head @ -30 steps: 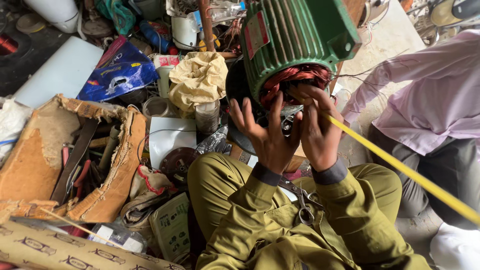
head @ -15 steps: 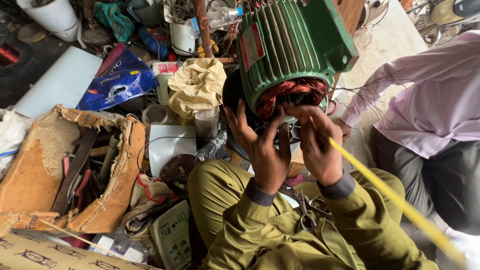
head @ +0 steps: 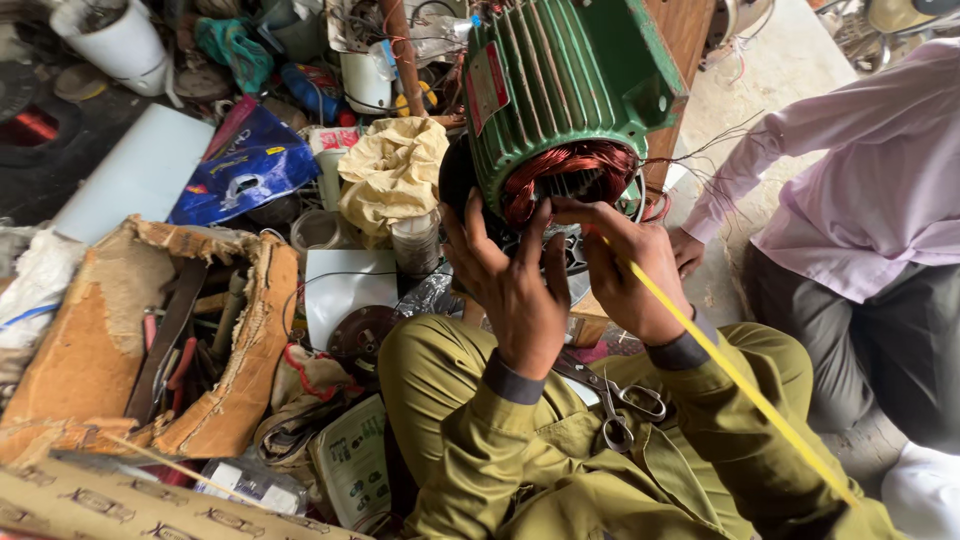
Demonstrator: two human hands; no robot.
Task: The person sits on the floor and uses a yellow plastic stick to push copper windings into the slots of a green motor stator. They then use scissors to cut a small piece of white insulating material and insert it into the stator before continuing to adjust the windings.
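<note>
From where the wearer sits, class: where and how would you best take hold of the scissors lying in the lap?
Grip the scissors by the two finger loops, probably reaching down from above with the right hand. The loops lie uppermost on the olive trousers, open and unobstructed, while the blades run back under the left hand.

Soft even daylight, edges warped

You were in a cluttered motor-repair workshop: a green electric motor (head: pixel 565 95) with bare copper windings (head: pixel 565 170), a torn cardboard box (head: pixel 130 340) of hand tools, scissors (head: pixel 615 400), and loose wire scraps littered the floor.
</note>
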